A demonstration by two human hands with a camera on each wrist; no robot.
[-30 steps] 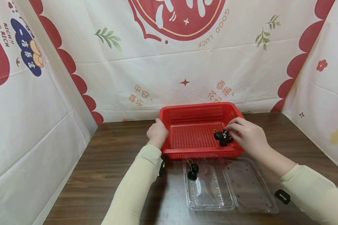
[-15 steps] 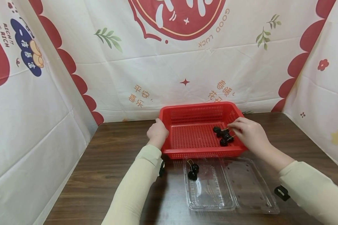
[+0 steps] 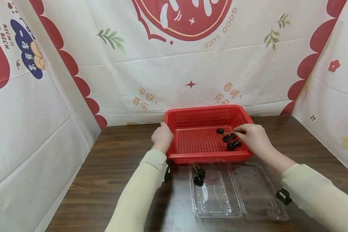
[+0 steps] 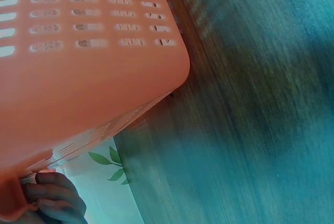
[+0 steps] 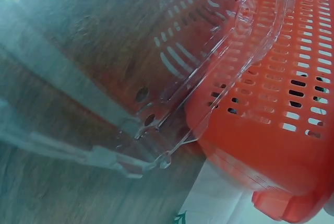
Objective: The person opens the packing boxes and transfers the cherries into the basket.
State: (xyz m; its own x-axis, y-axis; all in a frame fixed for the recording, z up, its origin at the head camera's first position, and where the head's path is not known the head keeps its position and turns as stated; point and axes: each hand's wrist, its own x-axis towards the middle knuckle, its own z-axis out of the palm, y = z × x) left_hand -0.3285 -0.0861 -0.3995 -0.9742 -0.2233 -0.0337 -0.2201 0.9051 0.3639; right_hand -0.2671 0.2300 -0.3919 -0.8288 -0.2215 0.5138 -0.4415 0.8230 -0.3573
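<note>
My left hand (image 3: 162, 138) grips the left rim of a red plastic basket (image 3: 204, 158); in the left wrist view its fingers (image 4: 55, 195) curl around the rim. Several dark cherries (image 3: 227, 138) with thin stems lie at the right side of the basket floor. Over the basket's right wall reaches my right hand (image 3: 253, 135), thumb and forefinger pinching the stems of some of these cherries. Most of the right hand is outside the right wrist view. In front of the basket lies an open clear plastic box (image 3: 217, 206), with a pair of dark cherries (image 3: 199, 177) at its back left.
The box's hinged clear lid (image 3: 258, 193) lies flat on the right, with small holes in it, near my right sleeve. All stands on a dark wooden table (image 3: 110, 180). A printed white cloth (image 3: 133, 74) hangs behind and on both sides.
My right hand has shifted slightly at the basket's right side. The bunched cherries under it have spread apart, one of them toward the back left. The left hand keeps its hold.
</note>
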